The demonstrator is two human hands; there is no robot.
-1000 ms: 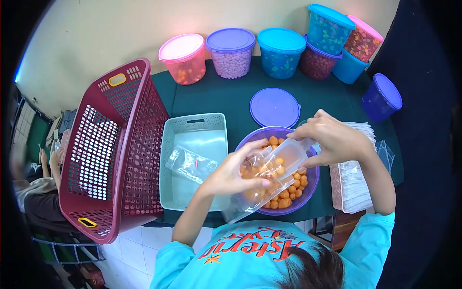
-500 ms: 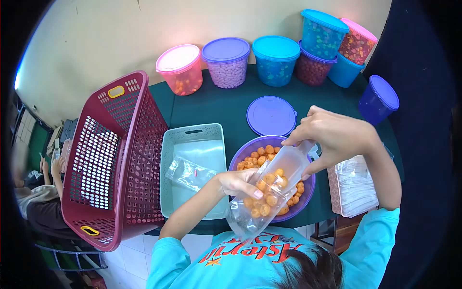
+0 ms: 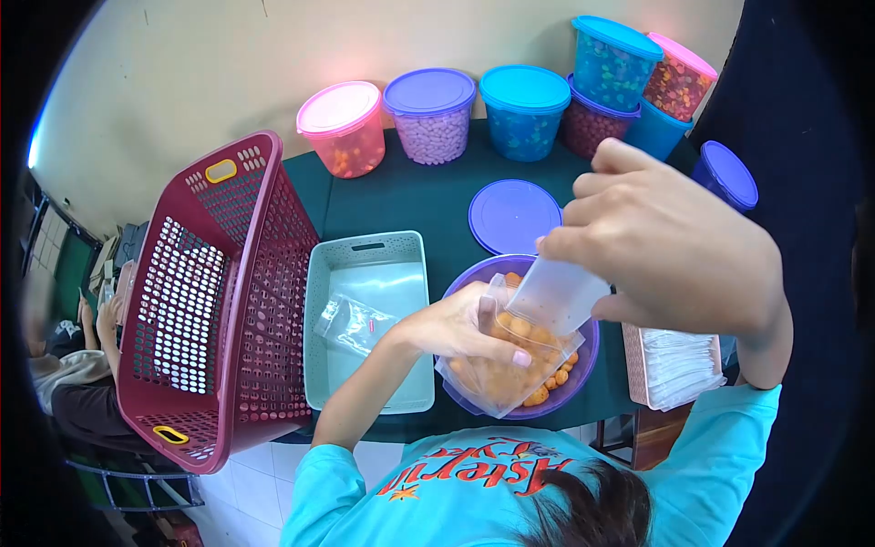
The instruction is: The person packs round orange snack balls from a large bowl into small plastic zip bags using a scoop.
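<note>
My left hand (image 3: 465,326) is closed on a clear plastic bag (image 3: 497,374) that has orange balls of snack inside. With my right hand (image 3: 661,242) I grip a translucent scoop (image 3: 558,294), tilted steeply with its front end in the bag's mouth. Both are above a purple tub (image 3: 585,369), where more orange snack balls (image 3: 538,396) show around the bag. The bag and my hands hide much of the tub. A round purple lid (image 3: 515,217) lies flat behind it.
A pale green basket (image 3: 365,392) holding a plastic packet (image 3: 354,324) stands left, beside a large maroon basket (image 3: 273,301). A pink basket of clear bags (image 3: 674,360) is right. Lidded tubs (image 3: 428,118) line the back. Another person (image 3: 77,365) is at far left.
My right hand has risen and tipped the scoop more steeply. The snack balls have gone from the scoop into the bag, which now hangs lower over the tub.
</note>
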